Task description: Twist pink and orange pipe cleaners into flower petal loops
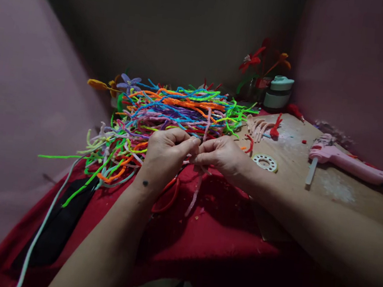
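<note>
My left hand [167, 154] and my right hand [223, 156] meet over the front of the table, thumbs and fingers pinched together. Between them is a pale pink pipe cleaner [193, 197]; one end stands up above my fingers and another hangs down toward the cloth. My fingertips hide the spot where it is gripped. Just behind my hands spreads a big heap of coloured pipe cleaners [178, 109]. Below my left hand lies a red loop-shaped handle [167, 198], probably of scissors, partly covered by my wrist.
On the brown board [299, 175] at right lie a pink glue gun [353, 164], a white ring with holes [265, 162] and a red pipe-cleaner piece [275, 128]. A teal-lidded jar [278, 93] and red flowers [252, 60] stand behind. A pale cable [48, 216] crosses a black object [59, 225].
</note>
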Action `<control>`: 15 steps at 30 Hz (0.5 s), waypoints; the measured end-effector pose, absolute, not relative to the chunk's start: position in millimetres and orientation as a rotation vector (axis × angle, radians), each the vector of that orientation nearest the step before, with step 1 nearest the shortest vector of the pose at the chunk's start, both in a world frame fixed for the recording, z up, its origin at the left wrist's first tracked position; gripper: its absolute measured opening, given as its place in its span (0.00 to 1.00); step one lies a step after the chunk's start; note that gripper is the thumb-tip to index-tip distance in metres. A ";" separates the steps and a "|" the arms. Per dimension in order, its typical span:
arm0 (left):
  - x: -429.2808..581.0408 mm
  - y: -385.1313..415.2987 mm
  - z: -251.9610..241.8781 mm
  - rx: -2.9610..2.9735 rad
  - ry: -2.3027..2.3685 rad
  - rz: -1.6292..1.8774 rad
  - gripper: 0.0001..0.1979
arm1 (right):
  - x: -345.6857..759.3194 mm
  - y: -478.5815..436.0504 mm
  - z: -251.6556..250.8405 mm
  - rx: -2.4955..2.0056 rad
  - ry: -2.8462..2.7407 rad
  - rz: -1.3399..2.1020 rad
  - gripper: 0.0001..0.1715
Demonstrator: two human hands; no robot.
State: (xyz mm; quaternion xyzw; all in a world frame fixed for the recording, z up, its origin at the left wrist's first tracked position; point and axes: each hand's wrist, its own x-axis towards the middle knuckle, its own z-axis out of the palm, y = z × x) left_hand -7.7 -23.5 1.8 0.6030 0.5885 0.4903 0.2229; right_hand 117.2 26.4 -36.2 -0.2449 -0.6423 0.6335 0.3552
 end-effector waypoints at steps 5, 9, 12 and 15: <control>-8.9 -21.1 3.4 1.613 1.559 1.329 0.09 | 118.1 28.0 -37.2 -0.598 -1.651 1.606 0.08; -13.3 -20.5 2.7 1.518 1.392 1.318 0.10 | 119.8 27.2 -36.3 -0.548 -1.677 1.655 0.10; -14.4 -20.6 1.9 1.453 1.378 1.346 0.08 | 119.5 26.3 -35.6 -0.515 -1.678 1.664 0.12; -12.8 -19.9 -0.3 1.523 1.459 1.343 0.09 | 117.6 26.3 -36.4 -0.584 -1.684 1.632 0.12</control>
